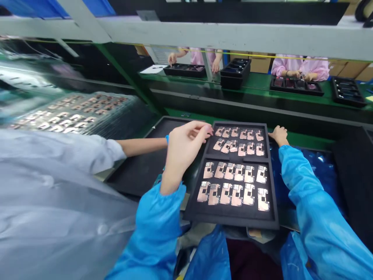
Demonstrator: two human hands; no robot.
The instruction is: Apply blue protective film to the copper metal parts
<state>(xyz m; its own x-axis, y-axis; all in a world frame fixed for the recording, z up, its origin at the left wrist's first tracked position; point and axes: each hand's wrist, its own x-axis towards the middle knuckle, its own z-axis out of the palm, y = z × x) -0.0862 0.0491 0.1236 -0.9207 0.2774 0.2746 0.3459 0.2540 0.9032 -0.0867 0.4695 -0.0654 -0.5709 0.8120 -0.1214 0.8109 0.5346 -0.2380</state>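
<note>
A black foam tray (230,219) lies in front of me, its two compartments holding rows of copper-coloured phone circuit boards (239,172). In the upper compartment, a few boards sit tilted and overlap. My left hand (183,146) is beside the tray's upper left edge, thumb and fingers pressed together; whatever is between them is hidden. My right hand (279,135) rests by the upper right edge, thumb against the tray, fingers apart. Both my sleeves are blue. A co-worker's forearm (144,149) with a blue wristband reaches in from the left behind my left hand, which hides that person's hand.
Another black tray (140,171) lies left of mine, under the co-worker's arm. Further left is a stack of clear trays (72,116) with more boards. Blue plastic film (309,171) lies at right. A grey shelf beam (215,37) crosses ahead; people in pink work beyond it.
</note>
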